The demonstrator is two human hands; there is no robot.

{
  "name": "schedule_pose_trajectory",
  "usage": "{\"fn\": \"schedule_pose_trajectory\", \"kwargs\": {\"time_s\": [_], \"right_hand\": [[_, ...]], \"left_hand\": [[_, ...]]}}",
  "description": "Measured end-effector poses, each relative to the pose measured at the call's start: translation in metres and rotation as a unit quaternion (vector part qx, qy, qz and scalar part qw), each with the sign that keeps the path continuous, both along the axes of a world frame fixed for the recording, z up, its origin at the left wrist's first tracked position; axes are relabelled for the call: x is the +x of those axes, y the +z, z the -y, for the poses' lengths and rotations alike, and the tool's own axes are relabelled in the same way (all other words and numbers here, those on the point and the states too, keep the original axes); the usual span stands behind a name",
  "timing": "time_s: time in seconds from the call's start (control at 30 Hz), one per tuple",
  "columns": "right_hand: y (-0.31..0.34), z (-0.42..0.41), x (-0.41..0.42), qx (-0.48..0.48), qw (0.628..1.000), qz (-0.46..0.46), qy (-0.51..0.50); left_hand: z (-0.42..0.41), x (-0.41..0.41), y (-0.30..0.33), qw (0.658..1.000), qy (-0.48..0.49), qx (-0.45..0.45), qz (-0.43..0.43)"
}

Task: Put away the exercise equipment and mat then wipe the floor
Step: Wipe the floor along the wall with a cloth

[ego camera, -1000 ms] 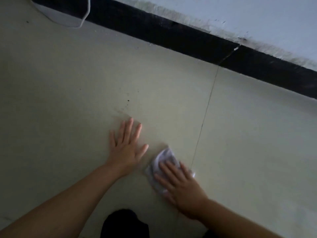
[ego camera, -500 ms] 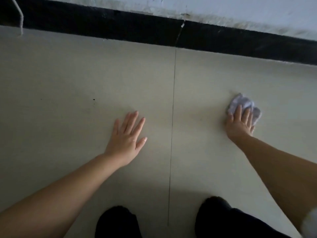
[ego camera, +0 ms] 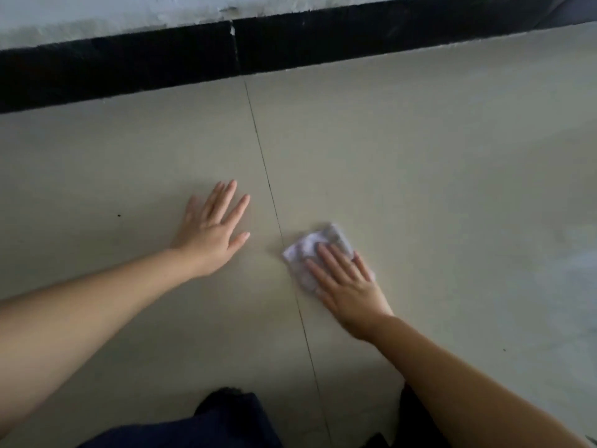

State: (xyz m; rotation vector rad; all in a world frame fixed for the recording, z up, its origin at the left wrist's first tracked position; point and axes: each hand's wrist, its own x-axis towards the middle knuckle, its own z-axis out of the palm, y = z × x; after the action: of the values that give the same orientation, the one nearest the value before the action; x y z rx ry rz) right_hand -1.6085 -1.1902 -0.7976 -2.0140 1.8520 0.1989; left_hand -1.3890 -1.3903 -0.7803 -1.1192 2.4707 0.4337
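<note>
Both forearms are bare, with no sleeves showing. Dark navy trousers (ego camera: 226, 421) cover the knees at the bottom edge.

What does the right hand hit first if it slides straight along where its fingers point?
The right hand, flat on the cloth, points up-left; it would first cross the tile seam, probably passing beyond the left hand.

Floor tiles (ego camera: 403, 163): pale beige, smooth, faint sheen, lighter smeared patch at right. Thin dark grout line (ego camera: 268, 185) between tiles. Skirting board (ego camera: 129, 66): black, matt, slightly rough upper edge. Wall (ego camera: 97, 14): white paint, chipped and uneven where it meets the skirting. Cloth (ego camera: 310, 250): soft, crumpled, whitish-lilac fabric, matt. Trousers (ego camera: 226, 421): dark woven fabric.
</note>
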Motion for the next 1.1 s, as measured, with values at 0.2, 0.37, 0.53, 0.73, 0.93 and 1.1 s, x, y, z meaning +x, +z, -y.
{"fn": "schedule_pose_trajectory", "kwargs": {"time_s": [0.2,0.37,0.53,0.73,0.93,1.1], "right_hand": [[0.011,0.023,-0.164,0.056,0.908,-0.044,-0.413],[0.004,0.039,-0.026,-0.031,0.948,-0.024,-0.316],[0.004,0.003,0.038,-0.016,0.993,0.023,0.113],[-0.002,0.027,-0.15,-0.021,0.985,-0.061,-0.16],[-0.004,0.086,-0.149,0.034,0.869,-0.074,-0.488],[-0.006,0.102,0.021,-0.069,0.996,-0.019,-0.054]], "left_hand": [[0.052,-0.05,0.02,0.997,-0.067,-0.012,0.02],[0.055,-0.055,0.015,0.99,0.131,-0.058,0.013],[-0.013,-0.047,-0.013,0.932,0.356,-0.051,-0.049],[-0.029,-0.042,-0.034,0.94,0.327,-0.08,-0.055],[-0.031,-0.043,-0.039,0.943,0.313,-0.098,-0.056],[-0.032,-0.043,-0.042,0.938,0.312,-0.129,-0.072]]}}
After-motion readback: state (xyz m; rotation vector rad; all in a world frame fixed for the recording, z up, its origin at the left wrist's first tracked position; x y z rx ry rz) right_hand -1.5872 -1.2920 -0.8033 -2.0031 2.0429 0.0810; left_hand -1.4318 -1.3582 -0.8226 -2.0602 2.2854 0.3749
